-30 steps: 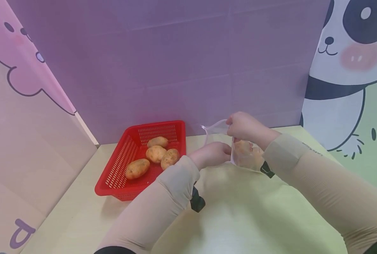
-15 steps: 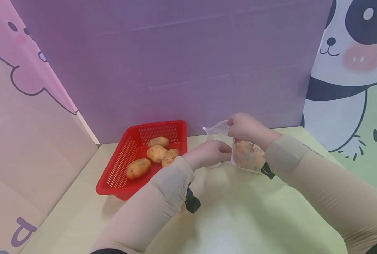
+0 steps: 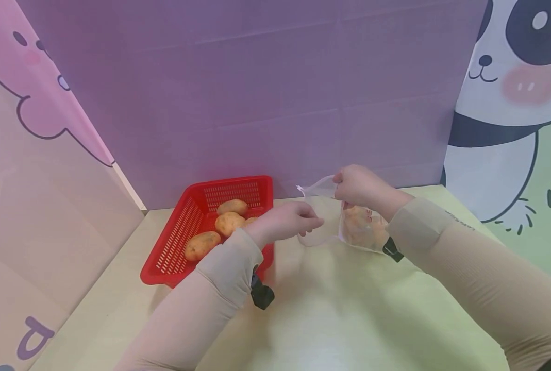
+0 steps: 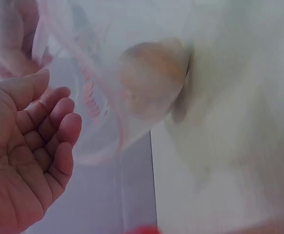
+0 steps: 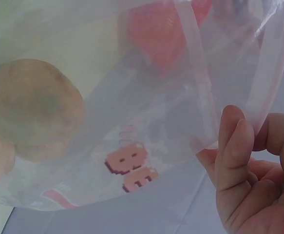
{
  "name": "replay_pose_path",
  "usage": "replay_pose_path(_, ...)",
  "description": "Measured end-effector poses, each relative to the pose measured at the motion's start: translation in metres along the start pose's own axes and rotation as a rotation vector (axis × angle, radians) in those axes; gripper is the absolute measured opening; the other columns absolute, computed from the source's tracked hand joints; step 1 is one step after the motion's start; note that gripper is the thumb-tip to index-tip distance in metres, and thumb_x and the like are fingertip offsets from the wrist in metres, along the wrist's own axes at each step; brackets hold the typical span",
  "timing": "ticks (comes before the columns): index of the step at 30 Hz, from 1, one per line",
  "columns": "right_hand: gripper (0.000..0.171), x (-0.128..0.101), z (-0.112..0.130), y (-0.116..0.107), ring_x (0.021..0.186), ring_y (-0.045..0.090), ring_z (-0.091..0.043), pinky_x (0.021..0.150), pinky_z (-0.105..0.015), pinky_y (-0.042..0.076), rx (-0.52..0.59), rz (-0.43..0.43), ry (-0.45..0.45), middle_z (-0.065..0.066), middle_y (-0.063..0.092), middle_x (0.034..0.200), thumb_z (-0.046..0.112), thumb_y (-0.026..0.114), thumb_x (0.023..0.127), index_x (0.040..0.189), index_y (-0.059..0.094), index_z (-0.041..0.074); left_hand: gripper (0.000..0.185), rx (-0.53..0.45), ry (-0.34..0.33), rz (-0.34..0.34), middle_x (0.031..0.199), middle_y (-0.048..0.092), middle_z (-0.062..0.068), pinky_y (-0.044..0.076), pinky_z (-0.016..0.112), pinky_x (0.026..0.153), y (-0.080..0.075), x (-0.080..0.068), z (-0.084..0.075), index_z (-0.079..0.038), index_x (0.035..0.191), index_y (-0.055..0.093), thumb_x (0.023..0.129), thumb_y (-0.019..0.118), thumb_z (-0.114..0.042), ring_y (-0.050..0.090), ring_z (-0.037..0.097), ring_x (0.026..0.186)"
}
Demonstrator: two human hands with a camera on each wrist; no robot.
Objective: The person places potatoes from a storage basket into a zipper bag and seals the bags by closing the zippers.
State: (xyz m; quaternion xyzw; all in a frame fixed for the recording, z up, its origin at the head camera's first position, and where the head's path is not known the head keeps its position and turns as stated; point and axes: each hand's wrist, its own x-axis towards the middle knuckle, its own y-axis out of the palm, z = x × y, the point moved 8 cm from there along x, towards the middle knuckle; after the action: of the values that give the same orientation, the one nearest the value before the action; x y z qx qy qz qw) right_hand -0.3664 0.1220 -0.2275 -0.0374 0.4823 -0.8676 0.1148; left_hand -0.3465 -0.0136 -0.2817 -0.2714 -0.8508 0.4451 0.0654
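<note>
Against a purple backdrop (image 3: 275,87), your loosely curled, empty left hand (image 3: 290,221) has drawn back from the clear bag (image 3: 361,234) your right hand (image 3: 361,186) pinches, apparently leaving entry unobstructed.

Bkgd: back wall (image 3: 256,87) = plain purple sheet, faint horiz + vert creases. L wall (image 3: 34,221) off-white/pinkish, pink cartoon fig (image 3: 43,113) up top, purple letter "d" (image 3: 38,325) lower down. Thin whitish strip (image 3: 129,186) nr back L corner. R wall (image 3: 530,268) pale green w/ big B&W panda (image 3: 493,170), pink cheek. Worktop (image 3: 349,330) pale yellow-grn, far edge at back wall. Light soft, glare patch front-ctr.
</note>
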Motion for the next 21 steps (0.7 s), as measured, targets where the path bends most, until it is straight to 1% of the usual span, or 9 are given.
replay_pose_path(3,0.048,-0.001,0.0,0.0,0.066,0.065,-0.016,0.068,-0.029,0.054,0.009,0.0,-0.001,-0.024,0.059,0.122,0.0,0.048,0.086,0.133,0.047,-0.01,0.028,-0.018,-0.037,-0.046,0.098,0.065,0.001,0.051,0.037,0.079,-0.012,-0.008,0.011,-0.019,0.107,0.066,0.092,0.062,-0.042,0.06,0.019,0.088)
replay_pose_path(6,0.049,-0.001,0.0,-0.001,0.065,0.064,-0.016,0.067,-0.027,0.054,0.015,0.002,-0.006,-0.025,0.058,0.122,-0.001,0.047,0.085,0.133,0.046,-0.011,0.027,-0.076,-0.092,-0.107,0.101,0.064,0.001,0.05,0.04,0.083,-0.027,-0.016,0.026,-0.02,0.107,0.066,0.09,0.064,-0.042,0.06,0.022,0.093)
replay_pose_path(10,0.048,-0.002,0.0,-0.001,0.065,0.064,-0.015,0.067,-0.027,0.055,0.01,0.004,-0.011,-0.026,0.058,0.122,-0.001,0.047,0.086,0.133,0.046,-0.011,0.029,-0.133,-0.185,-0.187,0.108,0.062,0.002,0.049,0.046,0.088,-0.049,-0.027,0.051,-0.021,0.11,0.063,0.09,0.065,-0.041,0.057,0.027,0.103)
replay_pose_path(14,0.049,-0.002,-0.002,-0.002,0.066,0.065,-0.015,0.068,-0.028,0.055,0.009,0.0,0.003,-0.026,0.056,0.127,0.0,0.047,0.086,0.134,0.046,-0.01,0.034,-0.159,-0.266,-0.253,0.11,0.06,0.002,0.05,0.046,0.087,-0.07,-0.036,0.081,-0.019,0.114,0.06,0.089,0.065,-0.042,0.055,0.027,0.103)
replay_pose_path(15,0.049,-0.002,-0.003,-0.002,0.066,0.065,-0.015,0.068,-0.028,0.055,0.011,-0.001,0.006,-0.026,0.055,0.127,0.0,0.047,0.086,0.134,0.046,-0.01,0.034,-0.155,-0.271,-0.262,0.111,0.06,0.003,0.049,0.045,0.088,-0.074,-0.038,0.088,-0.017,0.115,0.06,0.09,0.064,-0.042,0.055,0.027,0.103)
replay_pose_path(16,0.049,-0.002,-0.004,-0.002,0.066,0.064,-0.015,0.068,-0.028,0.055,0.015,-0.002,0.009,-0.026,0.055,0.128,0.0,0.047,0.086,0.134,0.046,-0.01,0.034,-0.169,-0.296,-0.274,0.11,0.059,0.003,0.049,0.045,0.089,-0.077,-0.041,0.096,-0.017,0.114,0.06,0.09,0.064,-0.042,0.055,0.027,0.103)
replay_pose_path(18,0.049,-0.001,-0.004,-0.002,0.066,0.064,-0.015,0.068,-0.028,0.055,0.018,-0.003,0.009,-0.027,0.055,0.127,0.0,0.048,0.086,0.134,0.045,-0.01,0.037,-0.227,-0.35,-0.281,0.114,0.058,0.003,0.047,0.047,0.092,-0.08,-0.047,0.111,-0.017,0.115,0.059,0.089,0.065,-0.043,0.052,0.027,0.107)
replay_pose_path(19,0.049,-0.001,-0.004,-0.002,0.065,0.064,-0.016,0.068,-0.028,0.055,0.02,-0.003,0.009,-0.027,0.055,0.126,0.0,0.048,0.086,0.134,0.045,-0.01,0.04,-0.228,-0.363,-0.277,0.117,0.057,0.004,0.046,0.049,0.094,-0.081,-0.05,0.117,-0.016,0.118,0.057,0.089,0.065,-0.043,0.051,0.028,0.11)
replay_pose_path(21,0.048,-0.001,-0.005,-0.002,0.065,0.064,-0.016,0.067,-0.028,0.055,0.019,-0.003,0.009,-0.027,0.056,0.125,0.0,0.047,0.086,0.134,0.045,-0.011,0.048,-0.273,-0.404,-0.255,0.126,0.053,0.005,0.044,0.053,0.097,-0.078,-0.056,0.129,-0.017,0.126,0.054,0.088,0.066,-0.044,0.046,0.031,0.119)
